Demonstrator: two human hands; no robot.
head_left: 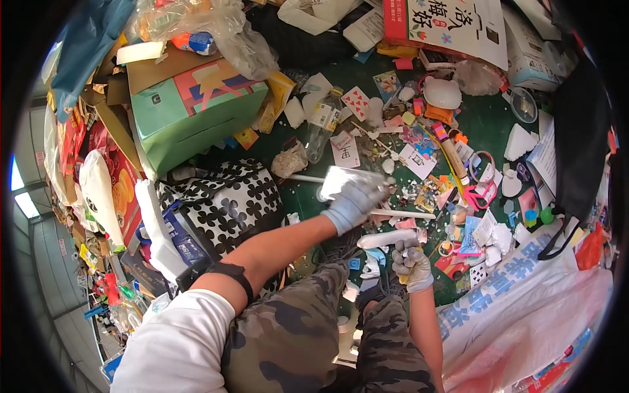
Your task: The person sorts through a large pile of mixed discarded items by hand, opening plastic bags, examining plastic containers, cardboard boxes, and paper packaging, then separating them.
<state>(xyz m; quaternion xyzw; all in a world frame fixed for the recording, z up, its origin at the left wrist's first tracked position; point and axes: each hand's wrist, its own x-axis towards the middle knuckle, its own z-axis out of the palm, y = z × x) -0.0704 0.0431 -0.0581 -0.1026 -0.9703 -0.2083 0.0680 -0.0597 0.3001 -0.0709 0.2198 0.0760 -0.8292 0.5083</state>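
Two gloved hands, left hand [354, 203] grip closed on white sheet [346, 178], right hand [413, 265] clutching white tube [386, 239]

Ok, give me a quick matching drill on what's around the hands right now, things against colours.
Things:
1. box
2. bag
3. playing card
4. sack

Colours:
A. white with blue lettering
B. green
C. white with red diamonds
D. black and white flower pattern

Pairs: 1-B, 2-D, 3-C, 4-A.

The left hand has its grip on a shiny flat packet; the right hand holds a white tube.
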